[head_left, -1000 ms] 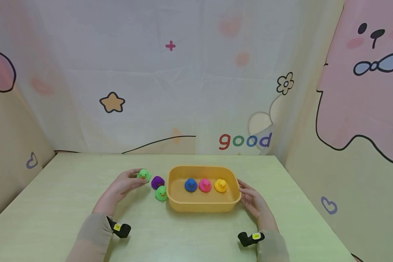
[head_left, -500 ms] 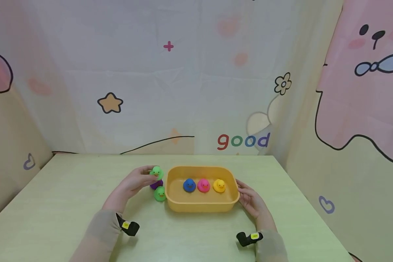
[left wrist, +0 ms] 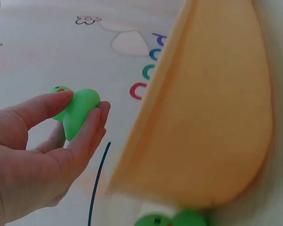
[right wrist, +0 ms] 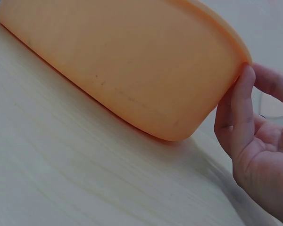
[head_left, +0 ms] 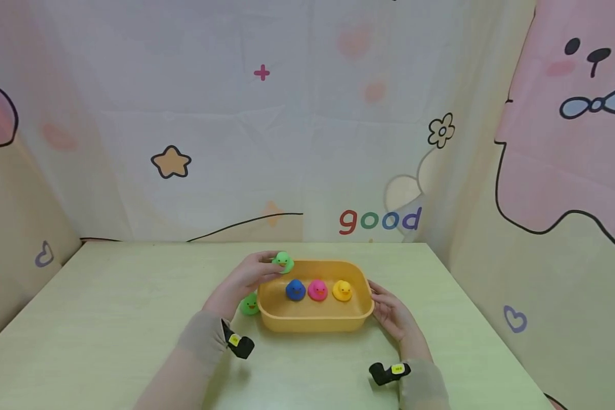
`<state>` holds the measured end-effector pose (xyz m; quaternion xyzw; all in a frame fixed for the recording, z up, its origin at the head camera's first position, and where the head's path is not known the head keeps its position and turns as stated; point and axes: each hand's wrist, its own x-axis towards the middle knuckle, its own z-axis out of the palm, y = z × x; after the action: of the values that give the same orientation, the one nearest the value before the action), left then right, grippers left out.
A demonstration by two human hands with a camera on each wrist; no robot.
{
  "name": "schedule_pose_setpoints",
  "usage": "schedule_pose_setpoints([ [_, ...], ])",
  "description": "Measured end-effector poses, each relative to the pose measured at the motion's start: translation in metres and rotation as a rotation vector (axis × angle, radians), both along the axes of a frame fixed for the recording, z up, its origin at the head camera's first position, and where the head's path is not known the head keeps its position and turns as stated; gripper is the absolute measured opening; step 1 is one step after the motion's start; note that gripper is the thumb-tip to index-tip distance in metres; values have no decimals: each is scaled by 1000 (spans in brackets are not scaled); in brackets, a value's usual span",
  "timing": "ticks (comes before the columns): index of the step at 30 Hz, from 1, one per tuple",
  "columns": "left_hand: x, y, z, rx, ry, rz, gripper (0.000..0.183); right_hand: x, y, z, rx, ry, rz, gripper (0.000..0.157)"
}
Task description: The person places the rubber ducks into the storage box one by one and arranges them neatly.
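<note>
Green duck (left wrist: pixel 81 110), "good" (head_left: pixel 380 221) on backdrop (head_left: pixel 210 114)

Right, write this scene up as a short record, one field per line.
Surface: pale table
Container: yellow box, upright on the table
Inside, left to right: blue duck, pink duck, yellow duck
Left grip: pinches a green duck, off the table
Held duck's place: by the box's back left corner in the head view; over it or behind it, unclear
Right grip: touches the box's right end; pinching or only touching, unclear
Outside: second green duck, just left of the box
</note>
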<state>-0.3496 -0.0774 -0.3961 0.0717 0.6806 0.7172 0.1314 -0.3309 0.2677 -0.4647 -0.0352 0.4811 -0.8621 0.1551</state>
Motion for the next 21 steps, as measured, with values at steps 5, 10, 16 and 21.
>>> schedule_pose_setpoints([
  [5,-1,29,2,54,-7,-12,57,1,0,1,1,-12,-15,31],
  [10,4,57,1,69,-33,-28,54,0,-1,1,26,-20,-22,41],
  [16,11,87,-6,-22,-23,-51,52,-2,1,0,7,12,21,39],
  [21,15,104,-11,-125,4,-58,49,-2,3,-3,-28,63,55,33],
])
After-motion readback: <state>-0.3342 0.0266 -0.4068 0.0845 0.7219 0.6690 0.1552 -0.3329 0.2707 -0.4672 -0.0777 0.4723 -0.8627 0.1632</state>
